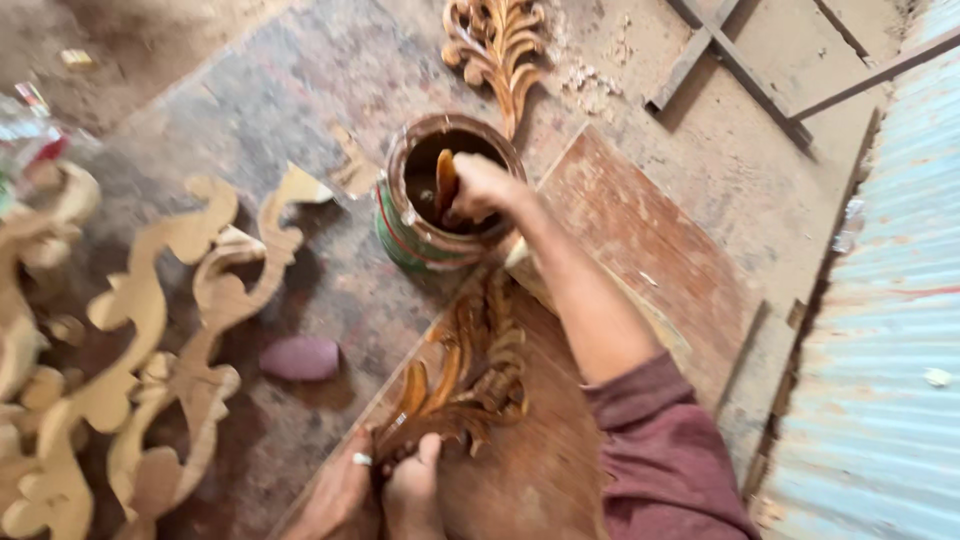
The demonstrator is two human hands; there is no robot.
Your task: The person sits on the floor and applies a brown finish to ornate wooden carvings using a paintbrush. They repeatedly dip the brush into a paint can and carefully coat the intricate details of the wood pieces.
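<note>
dark brown stain fills the round tin pot (440, 200), green-and-red banded on its side, standing on the dusty floor just beyond the wooden board (640, 240). right hand (485, 188) is closed around a stain-soaked rag or brush (446, 185), dipped over the pot mouth; which of the two it is, blur hides. left hand (345, 495) is at the bottom edge, ring on a finger, touching the stem end of the stained carved leaf piece (465, 375) lying on the board; whether it grips it, cannot tell. a foot (415, 495) lies beside it.

risks, as a judgement: the pot sits near the board edge, so a forearm nudge could tip it; an overloaded applicator could drip on the board, or on the unstained pale scroll carvings (150, 350) to the left.

packaging: blurred shiny wrapper (25, 125), reddish and clear, at far left; small yellowish scrap (78, 58) top left. label on the pot unreadable. purple oval block (300, 358) on the floor. second stained carving (495, 45) at top.
</note>
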